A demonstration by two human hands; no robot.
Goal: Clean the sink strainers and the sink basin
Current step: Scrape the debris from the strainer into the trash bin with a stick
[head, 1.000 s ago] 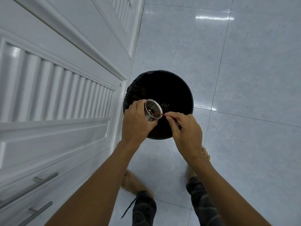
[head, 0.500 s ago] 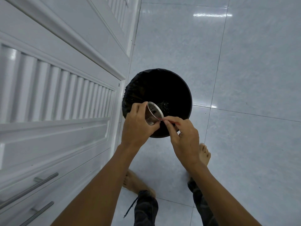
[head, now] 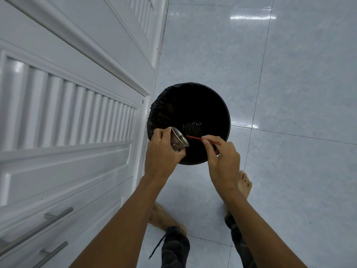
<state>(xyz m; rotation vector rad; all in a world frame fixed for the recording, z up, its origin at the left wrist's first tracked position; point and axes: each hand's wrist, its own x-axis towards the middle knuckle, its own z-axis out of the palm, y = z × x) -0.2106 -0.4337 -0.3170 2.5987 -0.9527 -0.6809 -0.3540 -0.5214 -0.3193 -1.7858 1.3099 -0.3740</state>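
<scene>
Shiny floor tiles (head: pixel 289 74) hold a black trash bin (head: pixel 228 120), so the left hand (head: pixel 162 151) grips the tipped sink strainer (head: pixel 178 141) over it while the right hand (head: pixel 222 161) pinches a red stick (head: pixel 195 137) to poke gunk out.

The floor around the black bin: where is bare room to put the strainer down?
Bare tiles lie right of the bin and beyond it. Crowded: the bin stands tight beside the white cabinet; the bare feet stand before it; over its near rim the left hand grips the strainer and the right hand pinches a red stick.
</scene>
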